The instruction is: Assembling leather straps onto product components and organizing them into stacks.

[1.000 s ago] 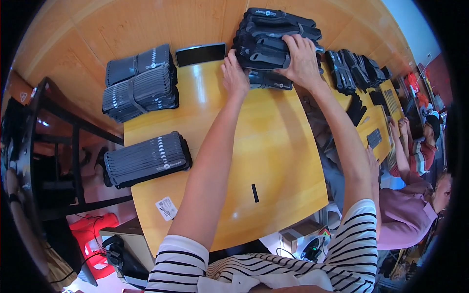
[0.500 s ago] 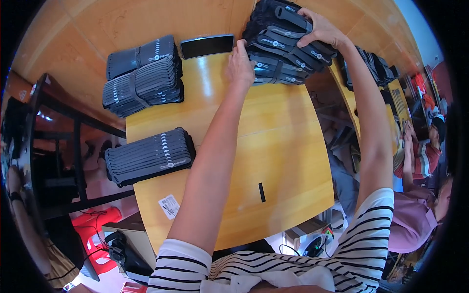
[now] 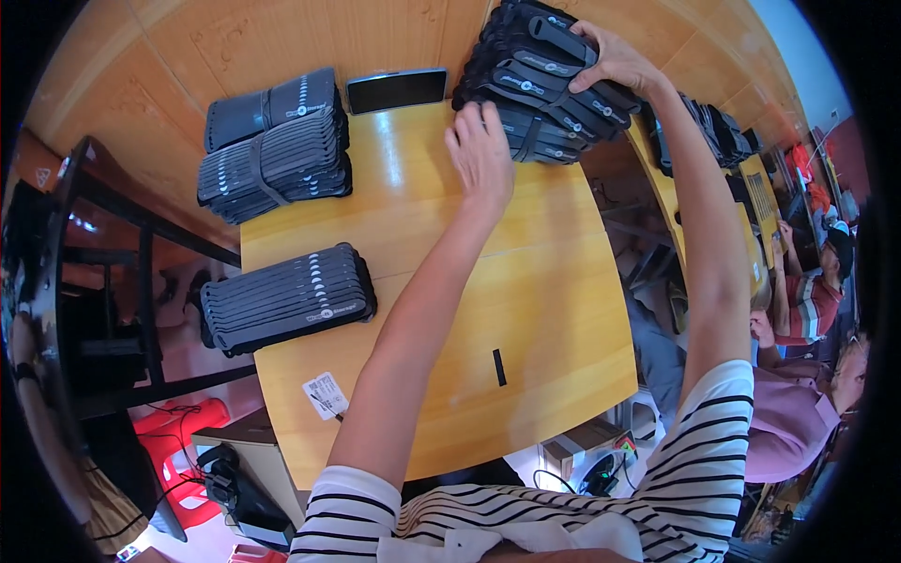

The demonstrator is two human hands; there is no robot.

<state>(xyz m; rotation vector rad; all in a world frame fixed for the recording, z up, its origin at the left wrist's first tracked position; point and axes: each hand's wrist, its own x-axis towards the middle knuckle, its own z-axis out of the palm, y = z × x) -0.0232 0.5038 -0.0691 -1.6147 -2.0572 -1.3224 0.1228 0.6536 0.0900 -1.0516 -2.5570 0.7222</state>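
At the table's far right corner stands a tall, leaning stack (image 3: 526,84) of dark grey flat pieces with pale printed marks, bundled with dark bands. My right hand (image 3: 615,64) grips the upper right side of this stack, its thumb on the front and the fingers over the top. By the stack's lower left edge is my left hand (image 3: 483,155), fingers apart and holding nothing; whether the fingertips touch the stack I cannot tell. A second banded stack (image 3: 277,150) of similar pieces sits at the far left. Nearer, a fanned row (image 3: 286,298) of them lies at the left edge.
A dark-screened phone (image 3: 397,90) leans against the wooden wall. On the yellow table (image 3: 526,300) lie a white label (image 3: 326,395) and a short black strip (image 3: 499,368). A black metal frame (image 3: 150,281) stands left. People work at the right, beside more grey bundles (image 3: 709,131).
My left hand has come away from the left side of the stack, moving right and slightly nearer, its fingers spreading. My right hand keeps its grip, and the stack has shifted slightly left.
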